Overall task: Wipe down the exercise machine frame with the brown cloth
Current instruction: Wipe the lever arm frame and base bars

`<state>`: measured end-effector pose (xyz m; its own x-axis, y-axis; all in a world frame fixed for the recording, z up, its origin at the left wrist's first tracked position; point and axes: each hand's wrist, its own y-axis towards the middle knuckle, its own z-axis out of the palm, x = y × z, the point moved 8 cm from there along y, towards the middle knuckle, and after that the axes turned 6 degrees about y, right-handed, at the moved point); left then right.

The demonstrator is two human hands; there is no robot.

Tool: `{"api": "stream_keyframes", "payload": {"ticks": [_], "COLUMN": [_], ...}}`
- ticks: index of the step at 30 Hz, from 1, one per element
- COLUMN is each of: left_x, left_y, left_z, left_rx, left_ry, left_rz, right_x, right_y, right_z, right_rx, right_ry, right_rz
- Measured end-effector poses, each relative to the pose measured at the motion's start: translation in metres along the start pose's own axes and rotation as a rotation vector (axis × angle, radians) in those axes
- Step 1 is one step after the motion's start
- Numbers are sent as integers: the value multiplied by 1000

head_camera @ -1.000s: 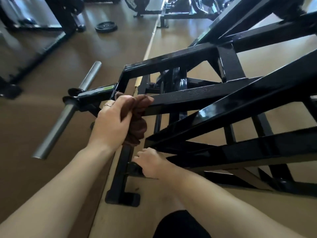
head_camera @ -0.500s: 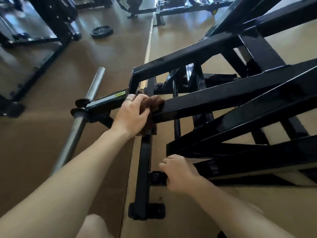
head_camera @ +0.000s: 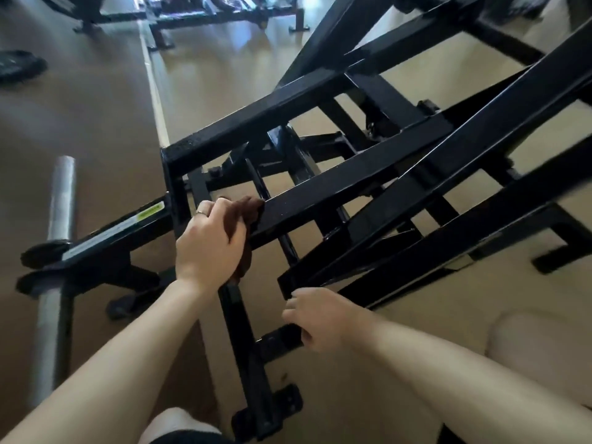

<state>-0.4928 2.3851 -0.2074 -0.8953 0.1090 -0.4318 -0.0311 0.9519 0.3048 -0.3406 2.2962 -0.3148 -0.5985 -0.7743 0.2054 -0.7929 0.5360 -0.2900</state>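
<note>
A: Head cam, what's the left hand doing?

B: Curled round the brown cloth, pinning it vs. the near end of a black bar on the exercise machine frame. Cloth bunches out past the fingertips onto the bar's top face & hangs a bit below the palm. Ring on one finger.

A: Which bar exactly?

B: The diagonal one rising from lower left to upper right, 2nd from the top w/ another bar above it, more below. Hand sits right where it meets the upright at the frame's left corner.

A: Right hand?

B: Lower & nearer the camera, fingers curled over the edge of a low black cross-member by the frame's base, gripping it. No cloth in it. Hands well apart, left higher.

A: Anything beside the frame?

B: Grey steel sleeve bar on the left, running near-vertical in view, w/ black collars where it meets an arm carrying a white & yellow-green label. A bolted foot plate at the base, near bottom centre. Floor is tan-brown w/ a pale seam strip. Weight plate lies flat top left, blurry. More black equipment at the top edge, too smeared to ID. Person's knee at lower right.
</note>
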Motion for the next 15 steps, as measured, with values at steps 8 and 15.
{"api": "stream_keyframes", "payload": {"ticks": [8,15], "left_x": [-14,-126], "left_y": [8,58], "left_z": [8,39], "left_rx": [39,61], "left_ry": [3,-45], "left_rz": [78,271], "right_x": [-59,-113], "right_y": [-74,-81], "right_z": [-140,-179], "right_rx": [-778,-832], "right_ry": [-38,-87], "right_rz": [183,490]}}
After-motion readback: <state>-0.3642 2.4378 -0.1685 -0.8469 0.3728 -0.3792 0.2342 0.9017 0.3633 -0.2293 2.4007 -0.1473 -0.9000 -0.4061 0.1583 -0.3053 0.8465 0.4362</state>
